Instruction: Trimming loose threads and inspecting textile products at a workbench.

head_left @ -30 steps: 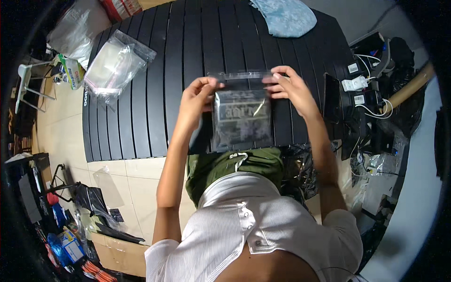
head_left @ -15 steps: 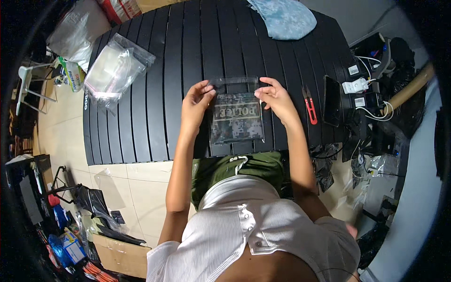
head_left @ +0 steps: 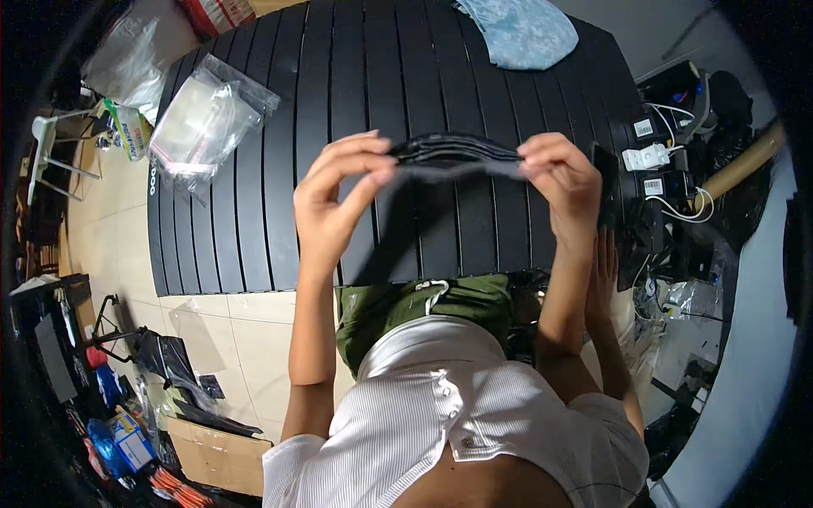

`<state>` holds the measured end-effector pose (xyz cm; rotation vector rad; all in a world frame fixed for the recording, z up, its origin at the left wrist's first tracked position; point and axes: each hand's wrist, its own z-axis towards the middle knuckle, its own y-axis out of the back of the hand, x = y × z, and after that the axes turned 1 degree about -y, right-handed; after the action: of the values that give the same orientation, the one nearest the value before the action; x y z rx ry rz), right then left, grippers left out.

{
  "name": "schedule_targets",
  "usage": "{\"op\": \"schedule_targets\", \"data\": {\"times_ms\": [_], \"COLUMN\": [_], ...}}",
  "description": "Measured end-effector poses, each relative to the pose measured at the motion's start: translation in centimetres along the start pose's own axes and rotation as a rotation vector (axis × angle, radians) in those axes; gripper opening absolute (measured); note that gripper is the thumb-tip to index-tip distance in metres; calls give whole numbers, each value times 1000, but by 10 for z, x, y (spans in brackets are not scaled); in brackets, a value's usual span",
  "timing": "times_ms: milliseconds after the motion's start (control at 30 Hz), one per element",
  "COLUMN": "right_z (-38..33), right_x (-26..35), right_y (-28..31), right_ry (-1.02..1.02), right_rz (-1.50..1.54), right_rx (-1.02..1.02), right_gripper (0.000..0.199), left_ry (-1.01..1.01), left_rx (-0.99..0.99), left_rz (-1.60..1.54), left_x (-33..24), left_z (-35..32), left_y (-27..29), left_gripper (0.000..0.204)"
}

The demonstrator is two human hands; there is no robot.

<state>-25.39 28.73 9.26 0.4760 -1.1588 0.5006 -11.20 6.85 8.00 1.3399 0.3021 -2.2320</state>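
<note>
A camouflage fabric piece in a clear plastic bag is held up above the table, nearly edge-on, so it looks like a dark, bowed, layered strip. My left hand pinches its left end between thumb and fingers. At the other end, my right hand grips it the same way. The strip is slightly blurred, and its printed front does not show. Below it lies the black slatted table.
Clear plastic bags lie at the table's left, a light blue cloth at the far right. White chargers with cables sit along the right side. Another person's hand reaches in beside my right forearm. A cardboard piece stands lower left.
Both hands have lifted the bagged fabric off the table and tipped it edge-on, moving farther apart. Another person's hand has come in at the right. The red snips are now out of sight.
</note>
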Motion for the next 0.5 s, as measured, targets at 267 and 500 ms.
{"op": "schedule_targets", "data": {"times_ms": [267,500], "right_z": [-48,-31], "right_x": [-3,-32], "right_y": [1,-23], "right_ry": [-80,65], "right_rz": [-323,-686], "right_rx": [685,348], "right_gripper": [14,34], "left_ry": [518,594], "left_rx": [-156,-111], "left_rz": [281,462], "left_x": [36,23], "left_z": [-73,-84], "left_y": [26,-8], "left_gripper": [23,37]}}
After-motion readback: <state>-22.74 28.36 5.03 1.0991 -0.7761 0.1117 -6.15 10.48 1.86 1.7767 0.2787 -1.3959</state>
